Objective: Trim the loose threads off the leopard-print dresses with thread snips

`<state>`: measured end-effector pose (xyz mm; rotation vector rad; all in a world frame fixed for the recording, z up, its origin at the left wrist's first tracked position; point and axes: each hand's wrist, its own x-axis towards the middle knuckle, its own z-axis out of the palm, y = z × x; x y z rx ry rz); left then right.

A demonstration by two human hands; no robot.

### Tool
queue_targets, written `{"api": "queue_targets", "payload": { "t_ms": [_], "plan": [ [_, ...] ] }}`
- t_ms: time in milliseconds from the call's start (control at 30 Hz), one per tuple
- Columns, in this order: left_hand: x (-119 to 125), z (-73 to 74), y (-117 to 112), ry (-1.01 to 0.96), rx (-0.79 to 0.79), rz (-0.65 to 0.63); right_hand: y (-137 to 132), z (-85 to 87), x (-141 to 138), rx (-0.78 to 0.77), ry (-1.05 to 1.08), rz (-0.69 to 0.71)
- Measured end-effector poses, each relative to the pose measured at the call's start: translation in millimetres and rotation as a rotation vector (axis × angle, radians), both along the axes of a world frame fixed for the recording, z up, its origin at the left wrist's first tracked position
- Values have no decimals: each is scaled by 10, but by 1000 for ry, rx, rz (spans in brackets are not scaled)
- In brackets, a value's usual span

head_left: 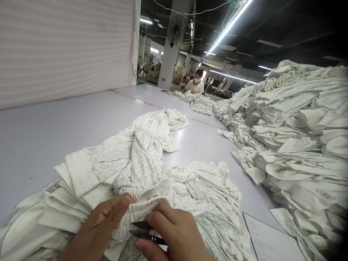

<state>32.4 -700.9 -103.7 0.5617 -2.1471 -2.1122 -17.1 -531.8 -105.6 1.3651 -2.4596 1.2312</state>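
Note:
A white garment with a pale grey print [144, 159] lies spread over the table, its ruffled, gathered folds running toward me. My left hand [100, 226] pinches a shirred elastic band [141, 206] of that garment between thumb and fingers. My right hand [171, 232] holds small black thread snips [144, 232], whose blades point left beneath the band. The snips' tips sit right by the fabric, and the right fingers partly hide the handle.
A tall heap of similar white garments [293, 134] rises along the table's right side. A printed paper sheet [269, 239] lies at the near right. A co-worker [194, 86] sits at the far end. A striped curtain [62, 47] hangs at left, beyond the table's lilac top [54, 137].

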Motion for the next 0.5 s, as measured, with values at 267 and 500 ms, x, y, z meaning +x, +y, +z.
{"api": "queue_targets", "payload": {
  "t_ms": [267, 500],
  "plan": [
    [-28, 14, -67, -59, 156, 13, 29, -65, -63, -73, 37, 79],
    [-32, -47, -112, -158, 212, 117, 13, -104, -46, 14, 120, -16]
  ]
}}
